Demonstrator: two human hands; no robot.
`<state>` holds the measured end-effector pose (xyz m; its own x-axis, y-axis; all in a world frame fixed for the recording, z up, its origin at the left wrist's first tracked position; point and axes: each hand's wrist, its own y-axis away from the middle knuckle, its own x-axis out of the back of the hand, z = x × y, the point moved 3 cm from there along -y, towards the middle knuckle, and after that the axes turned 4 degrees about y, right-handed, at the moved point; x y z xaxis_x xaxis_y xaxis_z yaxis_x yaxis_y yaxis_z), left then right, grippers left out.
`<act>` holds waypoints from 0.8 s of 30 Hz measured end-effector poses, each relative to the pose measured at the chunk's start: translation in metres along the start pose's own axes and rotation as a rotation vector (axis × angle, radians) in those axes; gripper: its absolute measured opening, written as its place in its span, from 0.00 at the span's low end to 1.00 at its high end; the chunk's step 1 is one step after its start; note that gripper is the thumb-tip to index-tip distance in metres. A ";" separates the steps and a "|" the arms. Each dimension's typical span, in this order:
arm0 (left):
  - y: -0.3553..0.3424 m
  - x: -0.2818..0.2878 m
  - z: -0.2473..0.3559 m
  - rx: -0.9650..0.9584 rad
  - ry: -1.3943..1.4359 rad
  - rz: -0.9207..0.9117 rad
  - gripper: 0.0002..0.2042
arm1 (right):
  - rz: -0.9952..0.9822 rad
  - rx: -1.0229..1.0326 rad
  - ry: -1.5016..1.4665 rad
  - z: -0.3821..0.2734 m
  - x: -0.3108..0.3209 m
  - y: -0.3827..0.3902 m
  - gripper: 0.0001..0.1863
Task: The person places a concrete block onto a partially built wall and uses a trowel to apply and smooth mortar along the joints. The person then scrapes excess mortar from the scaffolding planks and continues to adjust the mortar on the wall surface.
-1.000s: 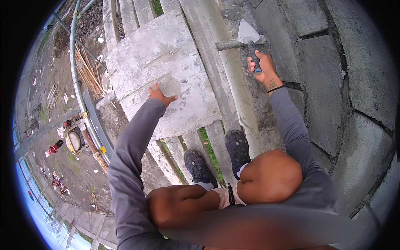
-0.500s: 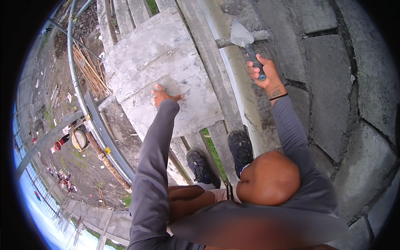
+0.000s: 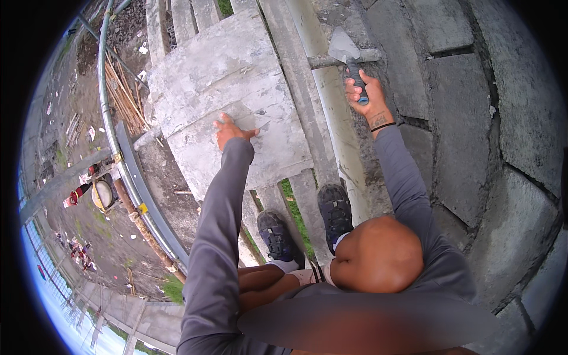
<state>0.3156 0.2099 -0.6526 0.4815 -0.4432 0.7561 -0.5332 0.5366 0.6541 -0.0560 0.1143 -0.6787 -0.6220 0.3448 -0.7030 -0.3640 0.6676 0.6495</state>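
Observation:
My right hand [image 3: 365, 94] is wrapped round the dark handle of a pointed trowel [image 3: 344, 47], whose grey blade points away from me. The blade lies over the end of a short pipe [image 3: 370, 55] that sticks out by the block wall. On a grey, mortar-smeared board [image 3: 207, 77] rests my left hand [image 3: 232, 131], fingers spread and nothing in them. The board lies across scaffold planks [image 3: 290, 71], and a shallow ridge line crosses it near my left fingers.
A wall of grey blocks [image 3: 461, 130] with open joints rises at my right. Scaffold tubes [image 3: 104, 89] edge the platform on the left, above lower ground with a bundle of sticks [image 3: 121, 94] and a cement mixer-like drum [image 3: 103, 194]. My shoes [image 3: 335, 213] stand on the planks.
My right hand and the trowel have shifted slightly left and toward the far side. My left hand stays spread on the board; the whole view has moved a little.

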 end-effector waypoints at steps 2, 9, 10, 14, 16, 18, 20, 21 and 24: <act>0.001 -0.002 0.000 0.042 -0.037 -0.023 0.64 | 0.025 0.018 0.024 -0.028 -0.012 -0.046 0.12; 0.004 -0.004 -0.001 -0.007 0.014 0.021 0.64 | 0.264 0.158 0.165 -0.015 -0.075 -0.030 0.10; 0.003 -0.005 -0.002 -0.004 0.009 0.020 0.64 | 0.199 0.111 0.126 0.000 -0.075 -0.011 0.10; 0.001 -0.009 -0.003 0.026 0.010 0.007 0.63 | 0.178 -0.005 -0.028 0.031 -0.058 0.013 0.11; 0.000 -0.009 -0.002 0.028 0.009 0.012 0.63 | 0.093 0.036 -0.011 0.028 -0.052 0.000 0.12; 0.000 -0.008 -0.003 0.027 0.020 0.027 0.62 | 0.083 0.046 -0.004 0.027 -0.045 -0.004 0.12; 0.001 -0.008 -0.003 0.019 0.009 0.021 0.62 | 0.163 0.008 0.009 0.023 -0.039 -0.004 0.12; 0.001 -0.008 -0.003 0.012 0.002 0.018 0.62 | 0.050 0.044 0.010 0.018 -0.042 -0.004 0.13; 0.000 -0.006 -0.004 0.008 0.000 0.031 0.61 | -0.012 -0.008 0.019 0.009 -0.043 -0.001 0.12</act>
<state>0.3154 0.2159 -0.6574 0.4644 -0.4266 0.7761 -0.5537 0.5440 0.6304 -0.0229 0.1042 -0.6520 -0.6306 0.3243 -0.7052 -0.3770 0.6662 0.6435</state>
